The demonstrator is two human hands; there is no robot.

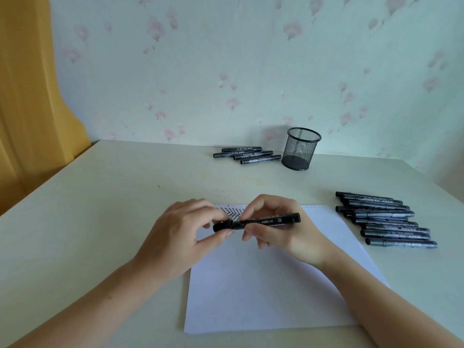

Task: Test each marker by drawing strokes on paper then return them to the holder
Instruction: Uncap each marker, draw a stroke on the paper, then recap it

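Just below the centre of the frame, both hands hold one black cylindrical marker (256,222) level above a white sheet of paper (271,285) that lies on the pale cream tabletop (100,209). The left hand (180,237) has its grip pinched on the marker's cap end, thumb and fingertips closed round it. The right hand (278,227) has its grip curled round the barrel, the butt end sticking out toward the right past the fingers. The cap looks seated on the barrel, though whether it is fully pressed home cannot be told.

Black zigzag strokes (232,212) show at the paper's upper edge, partly hidden behind the hands.

At the right of the frame, just beside the paper's edge, a stack of black markers with silver print (386,219) lies in a loose row on the tabletop. In the upper middle, four more black markers (247,155) lie together, and just to their right stands a black wire-mesh pen holder (300,149), upright near the floral wallpapered wall (226,71). An orange wooden panel (27,96) fills the upper left of the frame.
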